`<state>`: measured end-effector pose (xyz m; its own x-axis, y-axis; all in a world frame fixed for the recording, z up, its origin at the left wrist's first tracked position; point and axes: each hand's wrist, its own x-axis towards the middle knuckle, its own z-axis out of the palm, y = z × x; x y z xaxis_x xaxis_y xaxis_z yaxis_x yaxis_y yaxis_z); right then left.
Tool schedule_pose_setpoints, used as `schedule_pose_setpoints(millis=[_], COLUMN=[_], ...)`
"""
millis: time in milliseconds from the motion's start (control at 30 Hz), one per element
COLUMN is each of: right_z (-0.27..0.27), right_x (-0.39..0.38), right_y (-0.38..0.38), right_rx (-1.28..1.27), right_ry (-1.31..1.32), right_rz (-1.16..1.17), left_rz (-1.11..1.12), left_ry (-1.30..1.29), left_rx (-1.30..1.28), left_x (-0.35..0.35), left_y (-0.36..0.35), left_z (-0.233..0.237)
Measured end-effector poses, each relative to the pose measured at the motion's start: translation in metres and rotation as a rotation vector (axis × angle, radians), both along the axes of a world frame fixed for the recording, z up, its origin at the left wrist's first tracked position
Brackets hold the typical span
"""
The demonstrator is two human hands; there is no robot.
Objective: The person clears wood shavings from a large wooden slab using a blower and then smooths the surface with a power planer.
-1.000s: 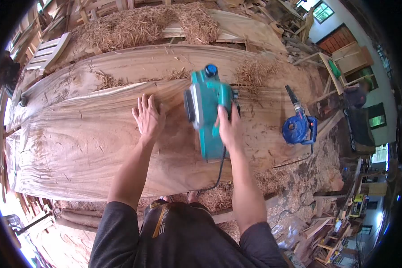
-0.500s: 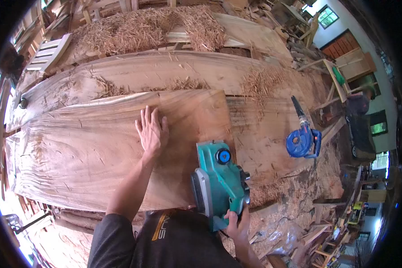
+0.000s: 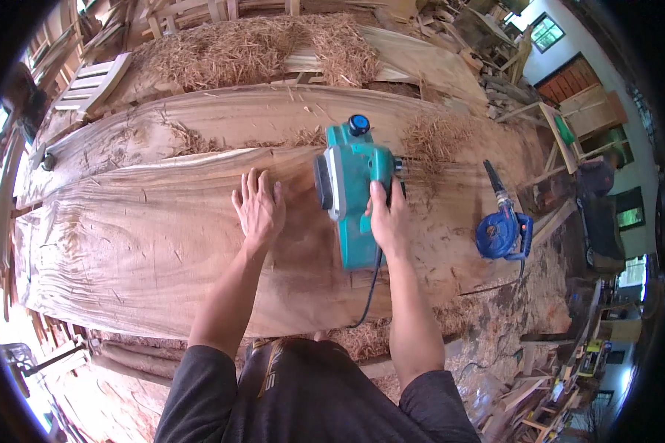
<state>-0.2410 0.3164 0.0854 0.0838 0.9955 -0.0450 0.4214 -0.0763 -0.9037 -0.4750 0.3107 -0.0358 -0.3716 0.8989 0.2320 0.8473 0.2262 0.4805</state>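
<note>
My right hand (image 3: 389, 218) closes its grip over the handle of the green planer (image 3: 349, 181), hiding the handle. The tool's long axis points away from me across the slab (image 3: 140, 236). My left hand (image 3: 258, 207) lies open and flat on the wood.

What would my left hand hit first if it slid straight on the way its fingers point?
The left hand lies flat on the slab; first in line is probably the thin strip of shavings at its far edge. The planer in the right hand sits aside, clear of that path.

Teal electric planer (image 3: 353, 193) flat on broad pale wood slab (image 3: 140, 244), black knob forward, cord trailing back
</note>
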Motion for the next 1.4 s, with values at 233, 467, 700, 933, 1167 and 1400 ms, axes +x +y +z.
schedule_pose_setpoints(millis=[233, 467, 700, 933, 1167, 1400], right_z=[-0.013, -0.016, -0.011, 0.001, -0.002, -0.007], right_x=[0.053, 0.074, 0.03, 0.002, 0.058, 0.137], right_y=[-0.211, -0.303, -0.184, -0.017, -0.084, -0.266], right_rx=[0.02, -0.144, 0.042, 0.033, 0.031, -0.043], right_ry=[-0.019, -0.061, -0.02, 0.039, -0.125, -0.071], right_rz=[0.017, -0.024, -0.025, 0.049, 0.027, -0.038], left_rz=[-0.03, -0.027, -0.011, 0.003, -0.042, -0.023], left_ry=[-0.041, -0.083, -0.15, -0.015, -0.001, 0.087], left_rx=[-0.043, -0.071, -0.076, -0.033, 0.005, -0.091], left_x=[-0.001, 0.0, -0.001, 0.001, -0.001, 0.009], left_y=[-0.002, -0.003, -0.002, 0.001, -0.002, -0.001], left_z=[0.002, 0.001, 0.0, 0.005, 0.007, 0.0])
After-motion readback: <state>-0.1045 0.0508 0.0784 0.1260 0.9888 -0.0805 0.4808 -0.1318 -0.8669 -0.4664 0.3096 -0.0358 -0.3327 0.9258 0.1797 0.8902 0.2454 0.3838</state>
